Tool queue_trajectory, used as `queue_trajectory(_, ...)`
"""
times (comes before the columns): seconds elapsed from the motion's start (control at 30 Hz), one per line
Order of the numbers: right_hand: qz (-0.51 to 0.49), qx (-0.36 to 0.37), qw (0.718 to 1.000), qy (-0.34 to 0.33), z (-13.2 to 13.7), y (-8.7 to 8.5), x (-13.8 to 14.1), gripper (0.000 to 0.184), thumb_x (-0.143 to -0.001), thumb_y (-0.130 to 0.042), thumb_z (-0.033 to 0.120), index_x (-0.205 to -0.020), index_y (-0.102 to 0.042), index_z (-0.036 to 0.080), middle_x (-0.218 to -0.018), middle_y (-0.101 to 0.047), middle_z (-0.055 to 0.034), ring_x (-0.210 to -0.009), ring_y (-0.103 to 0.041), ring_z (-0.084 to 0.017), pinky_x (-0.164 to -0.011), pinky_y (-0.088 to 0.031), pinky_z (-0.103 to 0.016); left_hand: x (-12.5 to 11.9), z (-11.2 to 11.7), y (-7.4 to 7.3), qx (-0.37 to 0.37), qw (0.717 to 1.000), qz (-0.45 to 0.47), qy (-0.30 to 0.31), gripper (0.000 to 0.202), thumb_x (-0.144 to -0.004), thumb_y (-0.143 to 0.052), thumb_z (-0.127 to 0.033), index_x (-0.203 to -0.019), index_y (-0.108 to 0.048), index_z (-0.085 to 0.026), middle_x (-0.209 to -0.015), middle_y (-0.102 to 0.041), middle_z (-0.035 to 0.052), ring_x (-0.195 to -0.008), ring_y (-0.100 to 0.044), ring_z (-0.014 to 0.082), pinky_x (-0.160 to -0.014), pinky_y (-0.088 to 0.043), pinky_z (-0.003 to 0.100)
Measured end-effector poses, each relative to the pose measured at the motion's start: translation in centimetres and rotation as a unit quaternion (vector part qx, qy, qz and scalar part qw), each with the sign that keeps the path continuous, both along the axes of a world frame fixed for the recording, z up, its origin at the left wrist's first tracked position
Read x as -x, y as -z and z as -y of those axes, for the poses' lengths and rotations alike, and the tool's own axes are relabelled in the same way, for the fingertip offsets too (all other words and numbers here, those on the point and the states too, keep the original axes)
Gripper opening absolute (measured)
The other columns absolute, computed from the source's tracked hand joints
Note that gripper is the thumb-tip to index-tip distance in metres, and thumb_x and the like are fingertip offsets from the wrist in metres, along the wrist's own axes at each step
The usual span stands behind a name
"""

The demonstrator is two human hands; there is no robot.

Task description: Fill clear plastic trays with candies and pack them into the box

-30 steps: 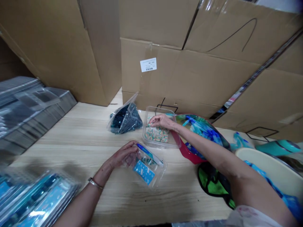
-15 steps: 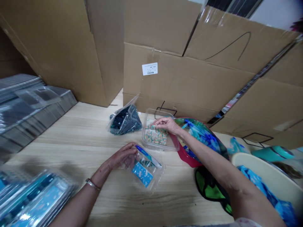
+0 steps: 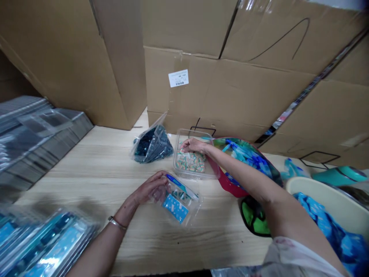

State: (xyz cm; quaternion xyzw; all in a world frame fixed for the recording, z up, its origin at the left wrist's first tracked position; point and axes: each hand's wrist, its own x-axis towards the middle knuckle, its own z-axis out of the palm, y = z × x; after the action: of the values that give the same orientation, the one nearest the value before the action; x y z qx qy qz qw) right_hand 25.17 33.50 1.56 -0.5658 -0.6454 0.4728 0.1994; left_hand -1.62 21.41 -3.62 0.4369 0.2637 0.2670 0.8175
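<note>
My left hand (image 3: 152, 187) grips the left edge of a clear plastic blister tray (image 3: 192, 219) low over the table. A blue pen (image 3: 178, 184), small dark teal pieces (image 3: 181, 195) and a blue patterned card (image 3: 175, 208) lie in its compartments. My right hand (image 3: 193, 145) reaches into a clear plastic tub (image 3: 212, 174), fingertips pinched together over many small white, orange and green pieces (image 3: 190, 162). What those fingertips hold, if anything, cannot be made out. Left of the tub stands an open clear bag (image 3: 152, 144) with dark teal pieces inside.
Cardboard boxes (image 3: 201, 88) wall off the back. Stacked clear trays (image 3: 37, 134) and filled packs (image 3: 54, 246) sit at the left. Right are a red-rimmed basin (image 3: 232, 188) with blue items, a green-and-black object (image 3: 253, 217), a cream tub (image 3: 296, 184) and a teal bottle (image 3: 337, 175).
My right hand has shifted slightly left and farther back over the small pieces in the tub. My left hand keeps its hold on the blister tray. The view has tilted a little.
</note>
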Motion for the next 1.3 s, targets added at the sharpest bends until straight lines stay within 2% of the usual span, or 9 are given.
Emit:
queue_trajectory(0.13, 0.126, -0.042, 0.990, -0.042, -1.6, 0.9, 0.8, 0.015, -0.064, -0.070, 0.013, -0.078, -0.068, 0.013, -0.065, -0.064, 0.0025, -0.056, -0.053, -0.006, -0.052, -0.041, -0.015, 0.0, -0.1, 0.2, -0.003, 1.000, 0.006, -0.005, 0.022, -0.083, -0.061, -0.030, -0.100, -0.053, -0.018, -0.081, -0.064, 0.0017, -0.060, -0.062, 0.0110, -0.055, -0.043, 0.020)
queue_trajectory(0.27, 0.187, -0.074, 0.979, -0.039, -2.4, 1.8, 1.3, 0.020, -0.059, -0.072, 0.009, -0.077, -0.065, 0.013, -0.066, -0.062, 0.0028, -0.057, -0.052, -0.007, -0.053, -0.039, -0.015, -0.1, -0.1, 0.5, -0.002, 1.000, 0.014, 0.003, 0.020, -0.084, -0.059, -0.031, -0.097, -0.053, -0.018, -0.077, -0.063, 0.0010, -0.059, -0.061, 0.0113, -0.053, -0.042, 0.021)
queue_trajectory(0.5, 0.275, -0.153, 0.949, -0.036, -1.1, 1.7, 2.0, 0.017, -0.061, -0.071, 0.008, -0.076, -0.065, 0.014, -0.071, -0.063, 0.0004, -0.068, -0.054, -0.011, -0.059, -0.037, -0.018, 0.0, -0.1, 0.6, -0.004, 1.000, 0.018, 0.003, 0.018, -0.085, -0.059, -0.029, -0.098, -0.053, -0.018, -0.078, -0.063, 0.0005, -0.060, -0.062, 0.0115, -0.055, -0.043, 0.021)
queue_trajectory(0.63, 0.313, -0.171, 0.934, -0.033, -0.8, 1.6, 2.5, 0.018, -0.060, -0.070, 0.008, -0.077, -0.066, 0.015, -0.076, -0.065, -0.0019, -0.071, -0.055, -0.013, -0.062, -0.038, -0.020, 0.0, -0.1, 0.6, -0.006, 1.000, 0.015, 0.006, 0.018, -0.085, -0.058, -0.028, -0.100, -0.052, -0.019, -0.079, -0.064, 0.0006, -0.058, -0.062, 0.0108, -0.053, -0.042, 0.020)
queue_trajectory(0.77, 0.327, -0.171, 0.929, -0.041, -0.8, 1.6, 2.8, 0.021, -0.058, -0.069, 0.006, -0.077, -0.066, 0.016, -0.076, -0.065, -0.0018, -0.068, -0.055, -0.013, -0.059, -0.037, -0.020, 0.0, -0.1, 0.5, -0.019, 1.000, 0.003, 0.013, 0.018, -0.086, -0.057, -0.031, -0.099, -0.052, -0.019, -0.077, -0.065, 0.0019, -0.056, -0.061, 0.0114, -0.047, -0.038, 0.019)
queue_trajectory(1.13, 0.272, -0.208, 0.936, -0.085, 0.0, 1.4, 1.2, 0.014, -0.062, -0.067, 0.009, -0.076, -0.067, 0.013, -0.071, -0.063, 0.0007, -0.064, -0.053, -0.010, -0.059, -0.037, -0.018, -0.1, 0.1, 0.0, -0.024, 1.000, 0.004, 0.015, 0.019, -0.085, -0.057, -0.032, -0.096, -0.052, -0.018, -0.077, -0.067, 0.0039, -0.060, -0.063, 0.0132, -0.053, -0.043, 0.022)
queue_trajectory(1.3, 0.249, -0.230, 0.936, -0.099, -0.1, 2.1, 0.9, 0.015, -0.062, -0.066, 0.008, -0.076, -0.069, 0.012, -0.069, -0.063, 0.0013, -0.062, -0.052, -0.009, -0.059, -0.036, -0.018, -0.1, 0.0, 0.0, -0.024, 1.000, 0.002, 0.010, 0.019, -0.084, -0.058, -0.032, -0.094, -0.052, -0.018, -0.077, -0.067, 0.0038, -0.060, -0.063, 0.0132, -0.053, -0.043, 0.021)
